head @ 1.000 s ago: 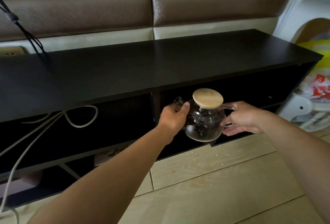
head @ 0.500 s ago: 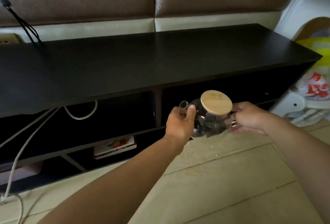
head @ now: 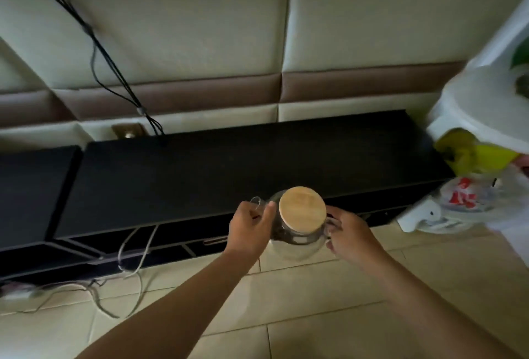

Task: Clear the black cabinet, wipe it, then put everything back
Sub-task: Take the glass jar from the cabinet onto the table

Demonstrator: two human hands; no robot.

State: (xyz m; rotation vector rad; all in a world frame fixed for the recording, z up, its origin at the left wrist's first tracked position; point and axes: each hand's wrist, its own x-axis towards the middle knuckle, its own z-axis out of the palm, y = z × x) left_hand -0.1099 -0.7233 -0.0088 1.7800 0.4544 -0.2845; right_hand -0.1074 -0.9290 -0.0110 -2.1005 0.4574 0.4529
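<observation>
I hold a round glass teapot (head: pixel 297 240) with a flat bamboo lid (head: pixel 302 207) in both hands, in the air just in front of the black cabinet (head: pixel 229 164). My left hand (head: pixel 249 228) grips the spout side, thumb up by the glass rim. My right hand (head: pixel 350 235) curls round the glass handle on the other side. The teapot hangs level with the cabinet's front edge, above the tiled floor. The cabinet's long top is bare and dark. Its open shelves below are mostly hidden from this high angle.
White cables (head: pixel 134 255) spill from the cabinet's lower left shelf onto the floor. Black cords (head: pixel 114 52) run down the padded wall to a socket (head: pixel 127 131). White plastic items, a yellow thing (head: pixel 469 155) and a plastic bag (head: pixel 469 195) crowd the cabinet's right end.
The teapot has come out of the cabinet's shelf and risen to the level of the top's front edge. My view has lifted well above the cabinet. Both hands keep their grip.
</observation>
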